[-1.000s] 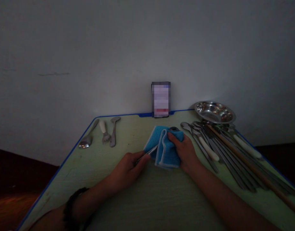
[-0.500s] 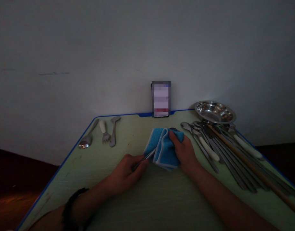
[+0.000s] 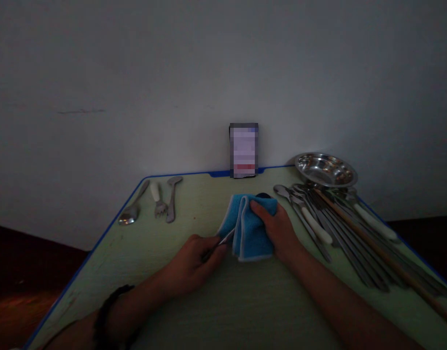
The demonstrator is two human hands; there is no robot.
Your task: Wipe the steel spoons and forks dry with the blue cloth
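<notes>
My left hand [image 3: 196, 260] is closed round the thin metal handle of a spoon [image 3: 229, 235], which slants up and away to the right. A blue towel [image 3: 258, 236] with pale edging is folded over the spoon's middle. My right hand [image 3: 276, 223] grips this towel from the right, thumb on top. Past the towel's far edge a dark rounded end [image 3: 263, 195] peeks out, apparently the spoon's bowl; the rest of it is covered.
On the table's left lie a spoon [image 3: 130, 214], a white-handled fork [image 3: 158, 199] and another spoon [image 3: 172, 199]. At right, several utensils and chopsticks [image 3: 351, 243] are heaped near a steel bowl [image 3: 325, 170]. A phone [image 3: 244, 150] leans on the wall behind.
The towel's folds have shifted and its near edge hangs more squarely. My right thumb has moved slightly left across it. My left hand stays almost in place on the spoon.
</notes>
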